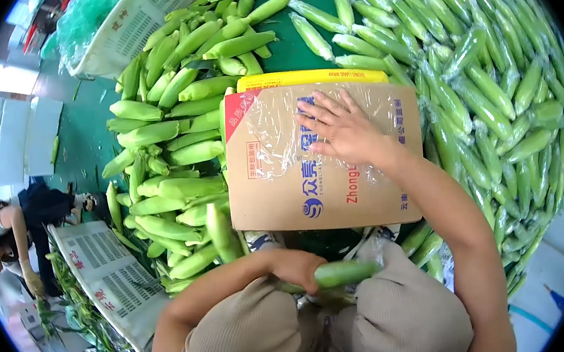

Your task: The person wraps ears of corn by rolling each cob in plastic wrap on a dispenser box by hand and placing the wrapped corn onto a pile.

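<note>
Green corn (349,273), L hand (297,269) gripping — partly hidden, R hand (346,130) splayed on film (273,156), carton (271,207) pt. covered

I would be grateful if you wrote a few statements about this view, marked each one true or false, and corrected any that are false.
1. The left hand holds a green ear of corn. True.
2. The right hand is closed around an ear of corn. False: the right hand is spread open over the printed cardboard.
3. The film-wrapped ears lie to the right of the cardboard in the picture. True.
4. The ears just left of the cardboard are all wrapped in film. False: the ears there show bare green husks.
5. The cardboard has a red printed corner. True.
</note>
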Tool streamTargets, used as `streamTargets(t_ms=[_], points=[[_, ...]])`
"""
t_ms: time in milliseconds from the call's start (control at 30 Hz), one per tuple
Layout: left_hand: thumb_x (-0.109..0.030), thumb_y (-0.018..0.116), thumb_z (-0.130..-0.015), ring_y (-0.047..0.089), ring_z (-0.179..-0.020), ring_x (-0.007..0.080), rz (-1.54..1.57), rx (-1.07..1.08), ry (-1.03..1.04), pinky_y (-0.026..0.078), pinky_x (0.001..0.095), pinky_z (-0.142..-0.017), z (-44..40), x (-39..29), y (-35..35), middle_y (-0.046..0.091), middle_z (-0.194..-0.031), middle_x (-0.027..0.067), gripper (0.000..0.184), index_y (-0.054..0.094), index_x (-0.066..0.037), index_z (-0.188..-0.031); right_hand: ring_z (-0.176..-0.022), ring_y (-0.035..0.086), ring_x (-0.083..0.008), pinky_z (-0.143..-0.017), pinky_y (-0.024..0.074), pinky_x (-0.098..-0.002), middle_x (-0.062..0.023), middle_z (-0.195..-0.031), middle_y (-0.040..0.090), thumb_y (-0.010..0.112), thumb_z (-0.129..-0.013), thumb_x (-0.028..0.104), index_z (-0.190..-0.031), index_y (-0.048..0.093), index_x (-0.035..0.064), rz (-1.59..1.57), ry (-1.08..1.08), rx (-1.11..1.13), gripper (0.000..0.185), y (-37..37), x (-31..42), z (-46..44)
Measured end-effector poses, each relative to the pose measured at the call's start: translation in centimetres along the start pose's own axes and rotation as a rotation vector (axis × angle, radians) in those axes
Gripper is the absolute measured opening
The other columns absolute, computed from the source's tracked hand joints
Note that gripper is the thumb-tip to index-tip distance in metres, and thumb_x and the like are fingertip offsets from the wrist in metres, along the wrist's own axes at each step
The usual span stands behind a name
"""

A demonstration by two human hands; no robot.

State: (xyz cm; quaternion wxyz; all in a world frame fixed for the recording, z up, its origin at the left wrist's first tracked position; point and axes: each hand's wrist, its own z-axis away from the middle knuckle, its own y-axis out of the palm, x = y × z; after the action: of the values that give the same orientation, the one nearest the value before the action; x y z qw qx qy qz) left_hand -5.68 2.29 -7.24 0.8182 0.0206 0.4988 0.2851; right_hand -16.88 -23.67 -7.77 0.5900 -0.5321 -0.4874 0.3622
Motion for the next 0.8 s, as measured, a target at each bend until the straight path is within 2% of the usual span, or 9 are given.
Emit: streamTargets(t_ms=[67,200,300,367,400,500,633,700,800], points=[[-0.028,0.083,-0.075,0.064,-0.116,0.0343,-0.135,-0.097,-0.064,0.050,0.0417,-0.099,2.1,-2.2,-0.6,0.065,-0.124,0.0215,0.077,0.052,-0.003,-0.140,-0.148,0.038,-0.0324,-0.119,0.0318,-0.0546,-0.0164,-0.158,0.043,0.061,-0.095,0.054,-0.151,0.049,0.0127,-0.078,-0.064,-0.047,0.070,-0.6,2.4,1.9],[-0.026,0.086,-0.072,0.061,-0.123,0.0331,-0.110,-0.319,0.134,0.049,0.0417,-0.105,5.9,-3.1,-0.8,0.062,-0.129,0.0193,0.092,0.043,-0.003,-0.149,-0.113,0.063,-0.0404,-0.096,0.0506,-0.0496,-0.0213,-0.125,0.062,0.080,-0.077,0.062,-0.135,0.055,0.0062,-0.679,-0.118,0.701,0.085,-7.1,10.2,9.7],[-0.012,0.093,-0.065,0.065,-0.120,0.0268,-0.039,-0.512,0.166,0.051,0.0393,-0.103,9.4,-4.2,-1.6,0.068,-0.129,0.0151,0.095,0.049,-0.003,-0.148,-0.112,0.064,-0.0335,-0.096,0.0514,-0.0430,-0.0185,-0.117,0.066,0.084,-0.083,0.038,-0.133,0.051,0.0050,-1.230,0.188,0.798,0.068,-3.5,11.4,12.9],[-0.015,0.094,-0.067,0.069,-0.112,0.0325,-0.269,-0.921,0.253,0.053,0.0427,-0.100,11.4,-4.3,-2.2,0.073,-0.115,0.0167,0.059,0.071,-0.002,-0.120,-0.115,0.063,-0.0308,-0.097,0.0501,-0.0409,-0.0175,-0.123,0.065,0.084,-0.081,0.028,-0.137,0.050,0.0049,-1.499,0.242,0.341,0.070,-0.8,12.6,13.8],[-0.022,0.091,-0.072,0.069,-0.105,0.0348,-0.245,-1.174,0.612,0.055,0.0443,-0.093,10.4,-2.5,-2.6,0.073,-0.108,0.0196,0.044,0.072,-0.001,-0.106,-0.117,0.062,-0.0288,-0.098,0.0494,-0.0415,-0.0171,-0.127,0.064,0.083,-0.081,0.025,-0.140,0.048,0.0039,-1.566,0.216,0.213,0.072,0.4,12.4,12.8],[-0.039,0.055,-0.102,0.057,-0.113,0.0272,0.516,-1.666,1.158,0.046,0.0417,-0.105,5.7,-4.9,-3.1,0.059,-0.118,0.0109,0.043,0.051,-0.004,-0.128,-0.108,0.064,-0.0275,-0.094,0.0515,-0.0421,-0.0145,-0.122,0.065,0.083,-0.080,0.018,-0.139,0.049,0.0029,-1.352,0.229,-0.021,0.070,-3.6,12.2,9.1],[-0.034,0.051,-0.100,0.055,-0.110,0.0245,0.810,-1.589,1.215,0.045,0.0410,-0.106,6.2,-8.1,-5.4,0.055,-0.114,0.0069,0.039,0.045,-0.009,-0.129,-0.101,0.066,-0.0285,-0.090,0.0532,-0.0417,-0.0142,-0.121,0.065,0.080,-0.079,0.009,-0.139,0.050,0.0023,-1.796,0.371,0.027,0.067,-4.4,12.3,7.9],[-0.037,0.053,-0.099,0.058,-0.105,0.0250,0.402,-1.119,1.271,0.047,0.0400,-0.103,6.2,-6.4,-5.7,0.056,-0.111,0.0089,0.045,0.044,-0.007,-0.131,-0.099,0.067,-0.0268,-0.088,0.0537,-0.0396,-0.0140,-0.119,0.066,0.080,-0.078,0.006,-0.140,0.051,0.0022,-2.003,0.397,0.222,0.068,-3.0,12.4,8.9],[-0.046,0.058,-0.097,0.057,-0.119,0.0292,0.187,-1.326,0.832,0.045,0.0407,-0.104,4.3,-3.9,-5.3,0.056,-0.135,0.0169,0.073,0.039,0.001,-0.149,-0.094,0.066,-0.0203,-0.081,0.0531,-0.0319,-0.0114,-0.112,0.067,0.080,-0.082,0.008,-0.142,0.053,0.0032,-1.899,0.323,0.157,0.067,1.4,12.1,12.8]])
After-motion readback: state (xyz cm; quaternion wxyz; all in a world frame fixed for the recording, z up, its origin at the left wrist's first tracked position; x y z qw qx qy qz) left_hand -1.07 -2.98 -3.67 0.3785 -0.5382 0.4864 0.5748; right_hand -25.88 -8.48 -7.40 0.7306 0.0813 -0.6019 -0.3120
